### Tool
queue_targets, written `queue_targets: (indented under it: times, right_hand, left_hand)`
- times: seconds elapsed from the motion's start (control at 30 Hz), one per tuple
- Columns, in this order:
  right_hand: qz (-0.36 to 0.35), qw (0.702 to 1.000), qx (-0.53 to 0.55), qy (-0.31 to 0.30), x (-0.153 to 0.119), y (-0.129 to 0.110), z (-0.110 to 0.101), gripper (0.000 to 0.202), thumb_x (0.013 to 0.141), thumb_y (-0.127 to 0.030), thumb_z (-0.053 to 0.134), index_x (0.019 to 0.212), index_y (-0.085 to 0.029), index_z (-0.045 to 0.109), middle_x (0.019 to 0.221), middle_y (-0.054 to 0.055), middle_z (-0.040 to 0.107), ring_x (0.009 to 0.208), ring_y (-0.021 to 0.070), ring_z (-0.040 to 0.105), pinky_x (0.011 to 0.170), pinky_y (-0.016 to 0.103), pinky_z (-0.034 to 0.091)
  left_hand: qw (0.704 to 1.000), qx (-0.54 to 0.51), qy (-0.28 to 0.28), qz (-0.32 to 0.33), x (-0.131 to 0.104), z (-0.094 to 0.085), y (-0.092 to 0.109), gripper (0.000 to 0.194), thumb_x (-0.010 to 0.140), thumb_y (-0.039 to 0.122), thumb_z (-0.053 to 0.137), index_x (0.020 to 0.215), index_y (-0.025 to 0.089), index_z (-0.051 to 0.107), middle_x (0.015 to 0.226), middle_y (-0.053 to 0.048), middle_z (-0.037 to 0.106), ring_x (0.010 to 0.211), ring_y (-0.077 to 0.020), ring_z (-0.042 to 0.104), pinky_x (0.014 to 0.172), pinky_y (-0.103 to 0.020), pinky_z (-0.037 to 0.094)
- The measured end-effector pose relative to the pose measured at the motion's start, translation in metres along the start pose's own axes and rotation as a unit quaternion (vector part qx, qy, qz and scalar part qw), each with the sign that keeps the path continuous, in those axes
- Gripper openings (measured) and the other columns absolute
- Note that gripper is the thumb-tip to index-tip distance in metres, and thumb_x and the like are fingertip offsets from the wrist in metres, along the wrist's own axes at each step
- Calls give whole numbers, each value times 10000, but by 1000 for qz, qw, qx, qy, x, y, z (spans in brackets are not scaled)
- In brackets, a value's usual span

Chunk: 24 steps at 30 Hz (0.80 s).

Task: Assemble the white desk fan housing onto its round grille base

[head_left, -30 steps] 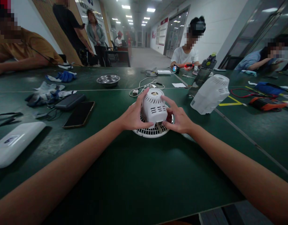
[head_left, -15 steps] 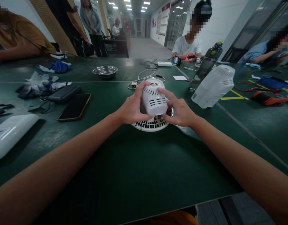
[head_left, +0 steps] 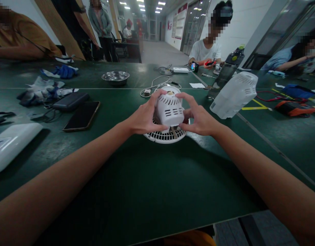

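Observation:
A white slotted motor housing (head_left: 170, 111), apparently part of a small electric fan, is between my two hands. Under it a round white fan grille (head_left: 164, 138) lies on the green tabletop. My left hand (head_left: 146, 117) is closed round the housing's left side, thumb low at the front edge and fingers near the top. My right hand (head_left: 198, 118) grips the right side the same way, its index finger reaching the top and its thumb at the lower edge. The inside of the housing and part of the grille are hidden.
A white plastic casing (head_left: 233, 95) and a clear bottle (head_left: 224, 75) stand to the right. Behind lie a white cable (head_left: 157, 83) and a metal bowl (head_left: 115, 77). At left are a phone (head_left: 82, 116), a black power bank (head_left: 71, 101) and gloves (head_left: 41, 90). Several people are around.
My right hand's fingers have shifted slightly, the index finger now more arched and the thumb a little right. The housing stays in place, and the view has barely moved.

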State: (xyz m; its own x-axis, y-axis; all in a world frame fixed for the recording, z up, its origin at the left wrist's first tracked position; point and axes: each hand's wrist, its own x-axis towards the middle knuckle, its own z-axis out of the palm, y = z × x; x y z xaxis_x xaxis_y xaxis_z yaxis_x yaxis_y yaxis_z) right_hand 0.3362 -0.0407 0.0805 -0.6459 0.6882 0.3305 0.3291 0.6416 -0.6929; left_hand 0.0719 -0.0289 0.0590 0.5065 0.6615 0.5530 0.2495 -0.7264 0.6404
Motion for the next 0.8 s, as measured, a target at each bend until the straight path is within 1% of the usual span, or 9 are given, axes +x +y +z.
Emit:
queue_targets:
  times: [0.1, 0.2, 0.33, 0.4, 0.47, 0.57, 0.63, 0.7, 0.8]
  right_hand:
    - [-2, 1000, 9, -19, 0, 2, -2, 938, 745, -393, 780, 1498, -270, 233, 979, 34, 678, 752, 194, 676, 662, 338, 591]
    - [-1, 1000, -5, -26, 0, 3, -1, 971, 743, -364, 782, 1512, -275, 195, 979, 36, 679, 779, 214, 677, 686, 364, 592]
    - [-7, 999, -54, -1, -2, 5, 5, 1008, 752, -346, 774, 1543, -271, 153, 1028, 59, 689, 785, 231, 670, 708, 383, 590]
    - [-7, 997, -81, 17, -4, 6, 7, 992, 771, -336, 753, 1555, -275, 147, 1037, 61, 694, 759, 223, 662, 711, 389, 589]
    - [-3, 994, -108, 31, -7, 10, 6, 958, 796, -318, 723, 1564, -286, 152, 1015, 52, 700, 736, 214, 652, 722, 404, 586]
    - [10, 986, -151, 75, -10, 20, -1, 907, 797, -262, 697, 1563, -305, 214, 957, 37, 705, 728, 214, 643, 767, 444, 578]
    - [24, 980, -162, 112, -11, 29, -6, 848, 787, -234, 688, 1538, -307, 301, 952, 38, 712, 748, 219, 650, 792, 459, 573]
    - [46, 979, -145, 135, -11, 39, -10, 727, 794, -242, 673, 1477, -290, 426, 977, 46, 722, 795, 227, 665, 816, 462, 570]
    - [73, 983, -82, 150, -13, 50, -13, 538, 831, -254, 610, 1366, -257, 553, 1019, 53, 727, 879, 234, 678, 880, 471, 553]
  left_hand:
    - [997, 35, -18, 62, 1, -1, -13, 1083, 635, 615, 799, 1505, 297, 238, 1518, -139, 357, 1331, -432, 451, 1071, -560, 419]
    - [993, 74, -25, 87, 1, -1, -20, 1146, 630, 685, 765, 1532, 308, 168, 1549, -149, 325, 1348, -422, 440, 1084, -545, 414]
    - [991, 115, 0, 75, -1, 1, -21, 1182, 621, 721, 746, 1548, 276, 162, 1581, -166, 286, 1363, -433, 419, 1090, -547, 398]
    - [990, 126, 15, 57, -3, 1, -21, 1166, 631, 699, 753, 1548, 254, 187, 1562, -176, 331, 1327, -416, 468, 1068, -529, 419]
    - [991, 128, 32, 31, -5, 0, -23, 1070, 687, 640, 745, 1537, 233, 237, 1473, -174, 464, 1234, -362, 559, 1026, -489, 456]
    - [986, 134, 94, -28, -10, -4, -30, 750, 831, 505, 642, 1470, 205, 386, 1221, -116, 656, 1059, -263, 644, 949, -423, 493]
    - [970, 153, 166, -85, -13, -9, -38, 490, 893, 423, 549, 1315, 175, 554, 1098, -88, 696, 983, -227, 649, 898, -381, 499]
    - [947, 170, 215, -169, -15, -13, -47, 335, 906, 384, 503, 1083, 153, 669, 1000, -80, 712, 887, -204, 647, 819, -336, 502]
    - [927, 177, 184, -275, -16, -18, -56, 250, 860, 348, 541, 884, 154, 697, 868, -67, 720, 781, -196, 638, 742, -309, 479]
